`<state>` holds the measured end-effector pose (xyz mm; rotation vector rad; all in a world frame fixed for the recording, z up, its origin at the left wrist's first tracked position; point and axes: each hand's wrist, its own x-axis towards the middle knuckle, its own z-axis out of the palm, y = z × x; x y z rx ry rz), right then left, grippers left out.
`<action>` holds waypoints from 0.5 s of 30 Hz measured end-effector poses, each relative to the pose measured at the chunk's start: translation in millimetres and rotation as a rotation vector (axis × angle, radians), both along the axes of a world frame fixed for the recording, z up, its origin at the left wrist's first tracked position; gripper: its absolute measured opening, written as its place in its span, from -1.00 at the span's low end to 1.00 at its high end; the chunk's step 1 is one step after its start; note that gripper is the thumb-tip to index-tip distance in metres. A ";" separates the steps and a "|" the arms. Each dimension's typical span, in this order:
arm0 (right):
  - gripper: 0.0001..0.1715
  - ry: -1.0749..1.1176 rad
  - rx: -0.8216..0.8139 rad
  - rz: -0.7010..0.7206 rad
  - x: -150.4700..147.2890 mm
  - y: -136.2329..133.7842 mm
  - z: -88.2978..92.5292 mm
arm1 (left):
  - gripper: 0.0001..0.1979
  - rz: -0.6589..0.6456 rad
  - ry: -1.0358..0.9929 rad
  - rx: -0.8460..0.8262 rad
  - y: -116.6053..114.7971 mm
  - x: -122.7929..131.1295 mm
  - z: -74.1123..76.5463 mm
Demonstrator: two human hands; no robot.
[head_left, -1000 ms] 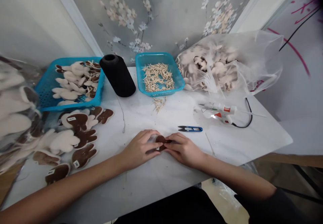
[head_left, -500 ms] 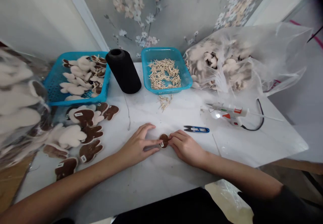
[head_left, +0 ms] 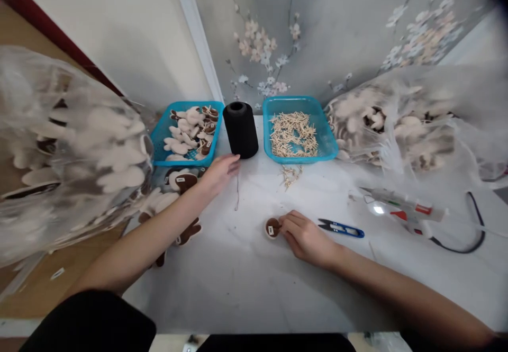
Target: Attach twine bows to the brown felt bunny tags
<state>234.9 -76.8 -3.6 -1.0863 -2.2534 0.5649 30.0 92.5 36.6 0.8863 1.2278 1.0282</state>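
Note:
My right hand has its fingers closed on one side of a small brown-and-cream plush bunny piece on the white table. A white label shows on the piece's brown face; its ear end is hidden by my fingers. My left hand reaches forward with fingers stretched out at the foot of a black thread cone. A loose thread end trails on the table from beneath those fingers. Blue thread snips lie just right of my right hand.
A blue basket of plush pieces stands behind my left arm, beside a plastic bag of more. A blue tray holds short cream pieces, some spilled in front. A glue gun and another bag are right.
My left hand has left the plush bunny piece and moved forward to the thread cone. My right hand still holds the piece. The camera view has shifted left.

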 end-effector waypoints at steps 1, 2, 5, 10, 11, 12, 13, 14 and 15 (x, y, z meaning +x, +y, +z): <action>-0.83 0.030 -0.009 0.000 -0.4 2.2 2.8 | -0.88 -0.041 -0.013 -0.021 2.6 -1.8 1.4; -0.84 0.063 -0.014 -0.005 0.2 4.5 5.9 | -0.90 -0.071 -0.015 -0.022 5.2 -4.3 5.9; -0.85 0.128 -0.018 -0.028 3.8 14.1 14.6 | -0.85 -0.025 -0.029 0.131 21.1 -8.2 43.5; -0.85 0.152 -0.003 -0.035 -1.1 31.2 20.5 | -0.48 -0.307 0.469 0.812 34.6 18.4 115.9; -0.85 0.159 -0.008 -0.031 -2.4 32.4 20.0 | -0.54 -0.541 0.630 0.845 28.0 23.7 114.5; -0.85 0.167 -0.018 -0.031 -2.9 32.6 18.9 | -0.68 -0.653 0.680 0.846 19.7 26.7 106.1; -0.85 0.176 -0.036 -0.037 -2.3 32.1 17.3 | -0.80 -0.739 0.731 0.833 11.9 26.9 91.9; -0.84 0.187 -0.058 -0.050 -0.8 31.2 15.4 | -0.85 -0.812 0.783 0.809 6.4 24.3 74.0; -0.84 0.197 -0.084 -0.064 1.5 30.1 13.3 | -0.88 -0.844 0.840 0.776 4.8 19.4 54.8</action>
